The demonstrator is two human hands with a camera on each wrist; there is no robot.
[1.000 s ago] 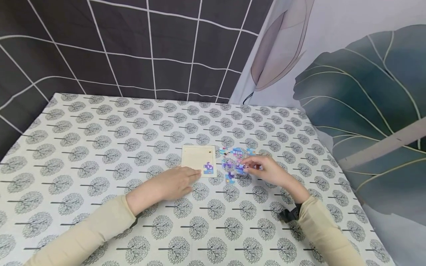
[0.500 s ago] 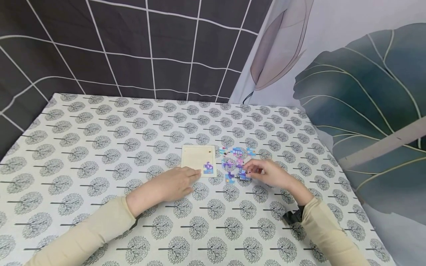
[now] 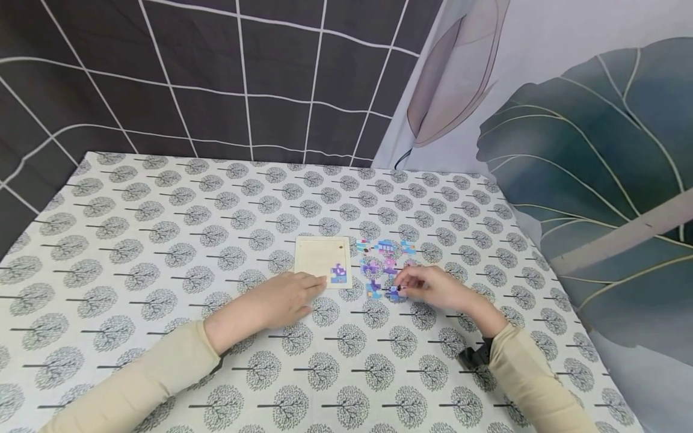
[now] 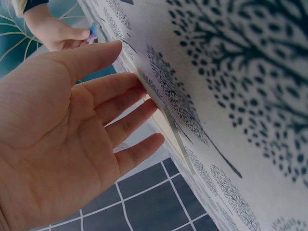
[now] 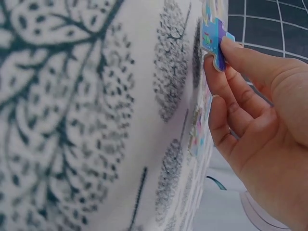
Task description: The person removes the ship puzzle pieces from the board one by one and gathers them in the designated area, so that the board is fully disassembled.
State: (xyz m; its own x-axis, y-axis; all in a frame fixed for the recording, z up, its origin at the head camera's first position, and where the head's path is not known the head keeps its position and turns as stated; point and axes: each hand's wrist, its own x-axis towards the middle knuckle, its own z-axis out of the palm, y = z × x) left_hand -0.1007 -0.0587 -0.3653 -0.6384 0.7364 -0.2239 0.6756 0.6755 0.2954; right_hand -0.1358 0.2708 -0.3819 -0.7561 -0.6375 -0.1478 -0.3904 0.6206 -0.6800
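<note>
My right hand [image 3: 433, 288] pinches a blue and purple jigsaw piece [image 5: 215, 45] between thumb and index finger. In the right wrist view the piece stands tilted, close to the tablecloth; whether it touches the cloth I cannot tell. My left hand [image 3: 286, 297] lies palm down with nearly straight fingers, its fingertips on the near left edge of a shallow cream puzzle tray [image 3: 316, 254]. Inside the tray's near right corner lies a purple and blue group of pieces [image 3: 339, 275]. In the left wrist view, extended fingers [image 4: 137, 150] touch the tray's rim.
Several loose jigsaw pieces [image 3: 385, 246] are spread right of the tray, beyond and beside my right hand. One purple and blue piece [image 3: 373, 290] lies just left of the held one. A tree-print cloth [image 3: 216, 210] covers the table; a dark grid curtain [image 3: 206, 72] hangs behind.
My right hand has moved a little toward me, with the pinched piece lowered toward the near side of the loose pieces. The left hand and tray have stayed in place.
</note>
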